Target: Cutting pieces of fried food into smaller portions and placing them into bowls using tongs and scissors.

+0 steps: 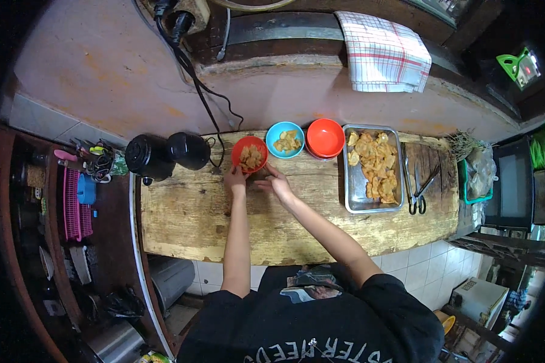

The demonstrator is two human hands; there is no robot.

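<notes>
At the near side of a red bowl [236, 146], my left hand [234, 180] grips its edge. Small golden-brown food pieces [251, 157] lie inside that bowl. My right hand [277, 183] is just to the right, fingers apart and holding nothing I can see. Beyond it stands a light blue bowl [272, 143] with similar pieces in it. Farther right is a stack of red bowls [325, 137], the top one holding nothing. A rectangular metal tray [356, 190] bears larger golden-brown pieces [375, 158].
Metal tongs [409, 175] and black-handled scissors [416, 202] lie right of the tray on the worn wooden table [297, 224]. Black appliances [188, 150] with cables stand at the back left. A green basket [478, 198] of bags sits at the right end. A checked cloth [384, 51] hangs above.
</notes>
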